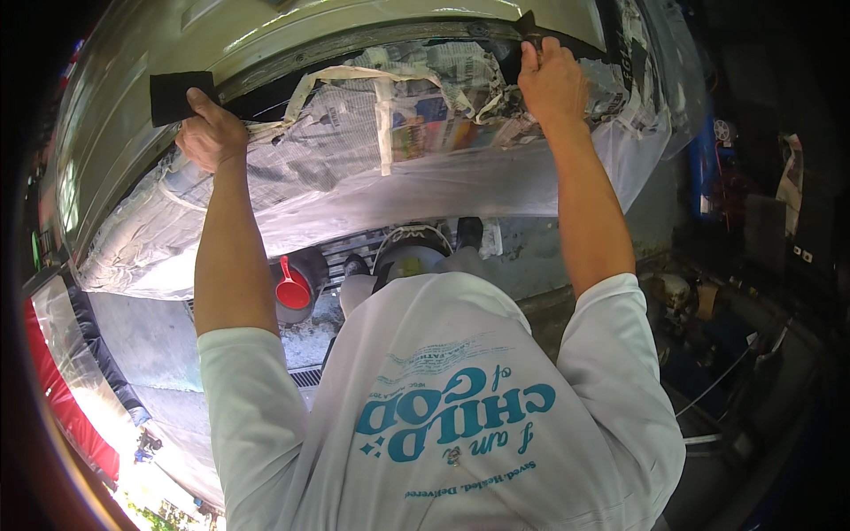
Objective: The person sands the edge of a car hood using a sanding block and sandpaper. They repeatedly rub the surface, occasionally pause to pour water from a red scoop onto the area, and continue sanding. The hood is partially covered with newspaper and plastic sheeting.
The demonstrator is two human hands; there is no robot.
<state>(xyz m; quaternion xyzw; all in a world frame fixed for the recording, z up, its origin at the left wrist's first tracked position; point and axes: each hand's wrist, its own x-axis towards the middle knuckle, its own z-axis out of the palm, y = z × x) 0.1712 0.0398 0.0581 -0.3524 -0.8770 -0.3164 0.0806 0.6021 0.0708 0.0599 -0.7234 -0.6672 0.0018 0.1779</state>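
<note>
1. Black sheet (173, 99), at the pale panel's (115, 133) left: probably light, bendable; take an edge, as the left hand (214, 134) does, thumb pressed over it.
2. Right hand (556, 87): fingers bent at a dark piece (580, 42); grip unclear.
3. Below: newspaper (341, 124), plastic sheeting (372, 199), red dipper (292, 292).
</note>
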